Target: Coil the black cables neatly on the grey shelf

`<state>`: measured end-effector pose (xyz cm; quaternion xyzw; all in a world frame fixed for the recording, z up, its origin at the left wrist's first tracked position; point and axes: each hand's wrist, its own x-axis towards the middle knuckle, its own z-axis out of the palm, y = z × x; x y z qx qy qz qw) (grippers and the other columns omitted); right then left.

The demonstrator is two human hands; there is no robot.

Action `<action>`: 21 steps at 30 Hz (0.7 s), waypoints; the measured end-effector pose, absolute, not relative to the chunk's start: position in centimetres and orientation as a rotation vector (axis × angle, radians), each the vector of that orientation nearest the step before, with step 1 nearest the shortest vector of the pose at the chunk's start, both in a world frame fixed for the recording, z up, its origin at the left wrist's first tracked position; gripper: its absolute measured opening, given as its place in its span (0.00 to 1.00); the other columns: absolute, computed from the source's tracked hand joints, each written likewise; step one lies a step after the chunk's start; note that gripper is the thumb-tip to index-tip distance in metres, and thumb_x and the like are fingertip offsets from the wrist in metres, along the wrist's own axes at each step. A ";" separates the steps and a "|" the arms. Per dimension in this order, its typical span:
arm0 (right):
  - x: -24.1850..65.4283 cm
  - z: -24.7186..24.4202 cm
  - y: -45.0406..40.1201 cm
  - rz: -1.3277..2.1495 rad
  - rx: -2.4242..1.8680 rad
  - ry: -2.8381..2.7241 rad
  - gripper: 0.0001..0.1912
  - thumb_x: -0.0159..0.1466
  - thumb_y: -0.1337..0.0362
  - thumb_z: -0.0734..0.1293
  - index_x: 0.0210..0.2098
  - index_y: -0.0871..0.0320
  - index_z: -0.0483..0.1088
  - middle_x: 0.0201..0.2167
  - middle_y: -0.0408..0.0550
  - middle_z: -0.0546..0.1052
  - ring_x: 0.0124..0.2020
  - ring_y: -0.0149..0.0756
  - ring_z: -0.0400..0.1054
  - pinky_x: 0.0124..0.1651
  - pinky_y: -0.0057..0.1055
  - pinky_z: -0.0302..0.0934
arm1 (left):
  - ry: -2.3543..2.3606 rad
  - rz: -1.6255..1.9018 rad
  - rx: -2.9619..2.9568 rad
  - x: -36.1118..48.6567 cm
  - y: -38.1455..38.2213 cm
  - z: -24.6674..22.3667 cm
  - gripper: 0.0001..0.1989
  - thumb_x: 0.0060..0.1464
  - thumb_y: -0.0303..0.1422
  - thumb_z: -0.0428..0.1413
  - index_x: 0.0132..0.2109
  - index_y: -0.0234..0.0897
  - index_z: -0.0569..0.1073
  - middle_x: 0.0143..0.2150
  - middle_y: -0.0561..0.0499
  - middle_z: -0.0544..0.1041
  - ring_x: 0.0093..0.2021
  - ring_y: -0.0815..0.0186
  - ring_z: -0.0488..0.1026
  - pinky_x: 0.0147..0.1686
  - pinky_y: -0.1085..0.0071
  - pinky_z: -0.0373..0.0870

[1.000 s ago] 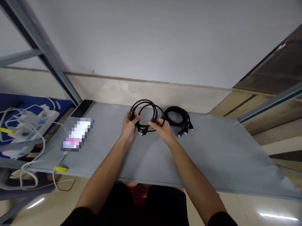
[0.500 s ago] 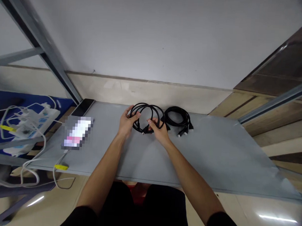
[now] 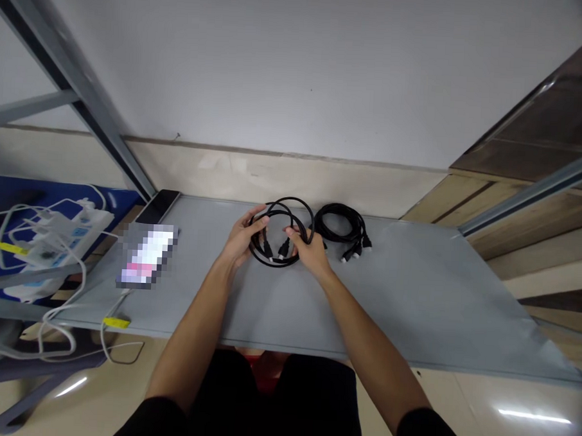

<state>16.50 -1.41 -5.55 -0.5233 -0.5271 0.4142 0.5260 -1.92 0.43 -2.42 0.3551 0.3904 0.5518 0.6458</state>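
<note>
A black cable is looped into a loose coil above the grey shelf, its two plugs hanging near the middle of the loops. My left hand grips the coil's left side between thumb and fingers. On the right side, my right hand pinches the loops, with the thumb on top. Just beyond my right hand, a second coil of black cable lies on the shelf, with several plugs at its lower right end.
At the left lie a phone with a lit, blurred screen and a dark flat device. White power strips with white cables sit on a blue surface. Metal posts flank the grey shelf; a wall stands behind.
The held coil has shifted and its loops have rearranged, with the two plugs now more visible and apart. My left hand has moved slightly left and down. The second coil stays put.
</note>
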 end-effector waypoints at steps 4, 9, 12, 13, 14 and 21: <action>16.5 -5.6 -1.3 0.858 -1.269 -1.160 0.30 0.63 0.34 0.68 0.36 0.57 0.80 0.13 0.37 0.65 0.18 0.35 0.64 0.27 0.33 0.62 | 0.844 1.244 0.927 -1.2 0.2 -3.0 0.31 0.49 0.38 0.75 0.59 0.43 0.80 0.49 0.48 0.83 0.36 0.68 0.77 0.39 0.70 0.77; 16.1 -5.4 -1.9 0.679 -1.250 -1.140 0.27 0.67 0.38 0.67 0.34 0.56 0.78 0.18 0.40 0.68 0.22 0.37 0.66 0.30 0.34 0.64 | 0.990 1.337 1.159 -0.1 0.6 -4.5 0.25 0.60 0.43 0.67 0.62 0.44 0.77 0.63 0.42 0.76 0.39 0.66 0.79 0.38 0.67 0.78; 16.0 -5.4 -2.1 0.510 -1.198 -1.204 0.24 0.69 0.40 0.67 0.34 0.54 0.76 0.27 0.45 0.75 0.32 0.40 0.71 0.41 0.38 0.68 | 1.045 1.461 1.276 0.2 0.8 -5.5 0.25 0.66 0.48 0.62 0.65 0.45 0.73 0.66 0.40 0.71 0.41 0.65 0.78 0.39 0.67 0.78; 15.9 -5.5 -2.0 0.472 -1.182 -1.216 0.23 0.69 0.40 0.66 0.34 0.54 0.75 0.30 0.46 0.76 0.35 0.41 0.72 0.44 0.39 0.68 | 1.038 1.485 1.294 0.2 0.9 -5.7 0.27 0.67 0.50 0.60 0.67 0.47 0.71 0.66 0.40 0.71 0.42 0.65 0.78 0.40 0.67 0.79; 15.9 -5.7 -2.0 0.460 -1.168 -1.218 0.23 0.69 0.40 0.66 0.35 0.54 0.74 0.32 0.47 0.76 0.38 0.42 0.73 0.47 0.40 0.68 | 1.025 1.499 1.307 0.1 0.9 -5.9 0.29 0.67 0.52 0.59 0.69 0.48 0.68 0.65 0.40 0.71 0.43 0.65 0.78 0.41 0.66 0.79; 16.2 -6.4 -1.6 0.710 -1.032 -1.266 0.27 0.63 0.34 0.70 0.38 0.50 0.64 0.30 0.41 0.71 0.32 0.37 0.67 0.40 0.36 0.66 | 0.995 1.469 1.360 -0.7 1.4 -6.2 0.34 0.66 0.57 0.57 0.72 0.50 0.62 0.62 0.41 0.74 0.48 0.61 0.80 0.48 0.61 0.79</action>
